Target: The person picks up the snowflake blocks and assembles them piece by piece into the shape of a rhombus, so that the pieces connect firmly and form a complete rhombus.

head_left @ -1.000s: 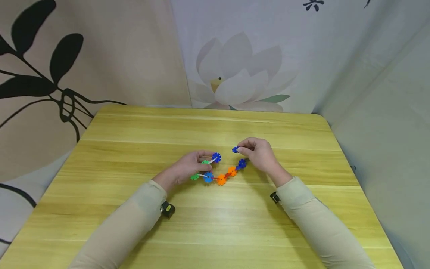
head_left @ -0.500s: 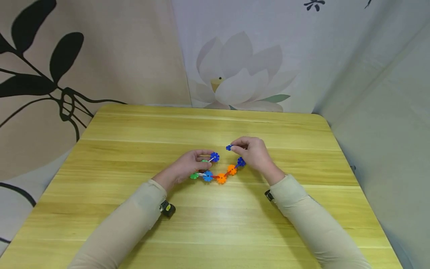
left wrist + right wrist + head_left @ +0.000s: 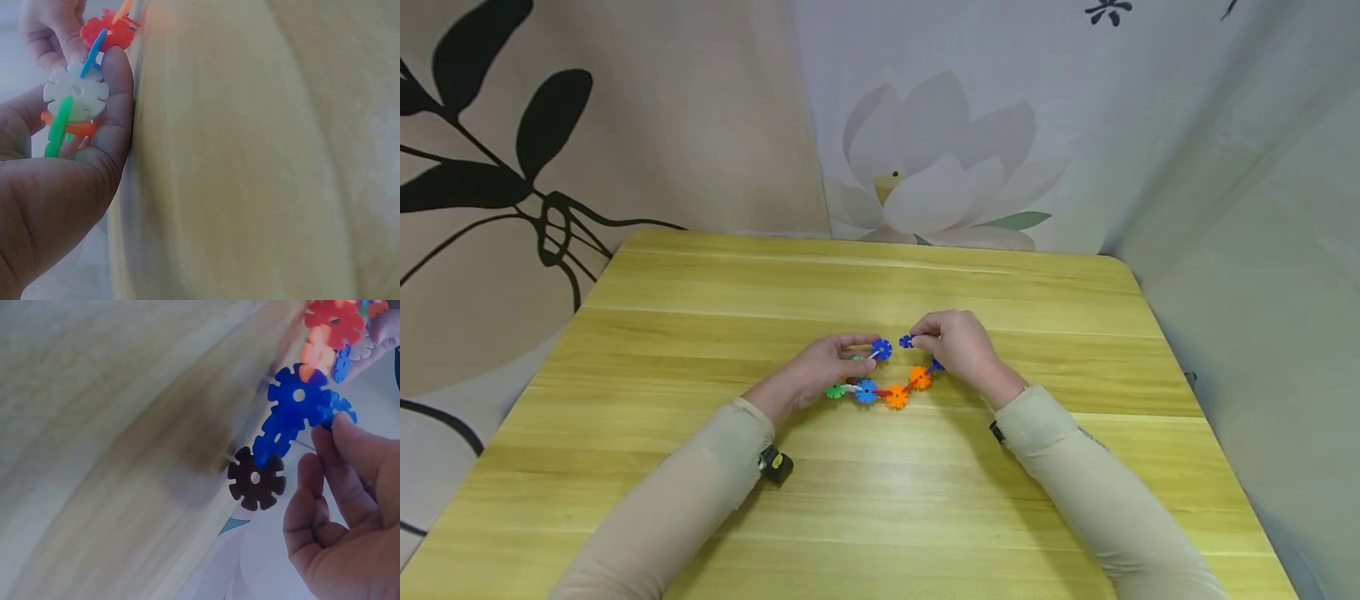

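Observation:
A chain of slotted plastic snowflake discs, with an orange disc point(image 3: 897, 397) near its middle, curves between the two hands. My left hand point(image 3: 816, 367) grips its left part, thumb and fingers around green and white pieces; a blue disc point(image 3: 882, 349) sticks out past the fingertips. In the left wrist view a white disc point(image 3: 75, 94) and a green disc point(image 3: 57, 128) show there. My right hand point(image 3: 964, 348) pinches a separate small blue disc point(image 3: 906, 342), just right of the left hand's blue one. The chain's right end, a dark brown disc point(image 3: 256, 479), shows in the right wrist view.
The wooden table point(image 3: 880, 517) lies under both hands, its far edge against a printed curtain point(image 3: 947, 150). Dark wrist cameras, one on the left cuff point(image 3: 776, 464), sit at the sleeves.
My right hand has moved left with its blue disc, closing in on the blue disc at my left hand. The left hand stays nearly still.

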A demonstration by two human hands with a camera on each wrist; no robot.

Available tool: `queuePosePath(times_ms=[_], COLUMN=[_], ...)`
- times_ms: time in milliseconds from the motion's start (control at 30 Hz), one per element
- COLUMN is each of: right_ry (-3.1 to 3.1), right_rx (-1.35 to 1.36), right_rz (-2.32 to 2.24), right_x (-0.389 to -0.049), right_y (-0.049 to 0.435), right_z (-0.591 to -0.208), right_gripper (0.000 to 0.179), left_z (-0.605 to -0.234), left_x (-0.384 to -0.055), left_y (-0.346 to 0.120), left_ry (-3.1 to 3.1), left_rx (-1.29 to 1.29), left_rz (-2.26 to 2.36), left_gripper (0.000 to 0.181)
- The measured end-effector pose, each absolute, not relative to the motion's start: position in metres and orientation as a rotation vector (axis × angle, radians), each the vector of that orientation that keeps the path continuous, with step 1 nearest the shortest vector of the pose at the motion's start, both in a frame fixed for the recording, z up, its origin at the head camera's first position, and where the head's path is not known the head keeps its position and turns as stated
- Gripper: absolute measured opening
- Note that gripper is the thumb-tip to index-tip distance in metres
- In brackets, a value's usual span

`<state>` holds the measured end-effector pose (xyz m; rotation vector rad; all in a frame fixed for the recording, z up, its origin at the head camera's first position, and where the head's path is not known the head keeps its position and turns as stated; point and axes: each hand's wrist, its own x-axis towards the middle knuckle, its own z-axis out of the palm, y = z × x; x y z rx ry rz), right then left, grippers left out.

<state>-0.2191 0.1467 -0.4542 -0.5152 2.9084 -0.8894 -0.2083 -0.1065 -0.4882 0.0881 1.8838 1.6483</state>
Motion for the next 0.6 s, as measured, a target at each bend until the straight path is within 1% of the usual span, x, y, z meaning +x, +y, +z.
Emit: queuePosePath(times_ms=[600], right_ry=[2.857], right_rx=[-0.577], right_rz=[-0.797], right_x=[-0.2145], right_y=[0.1425], right_z=[-0.4543], right_gripper=[0.009], left_z=[-0.482], left_x=[-0.2088], left_y=[-0.1053], left_ry=[1.869], left_rx=[0.059], left_rz=[1.641], left_gripper=[0.054])
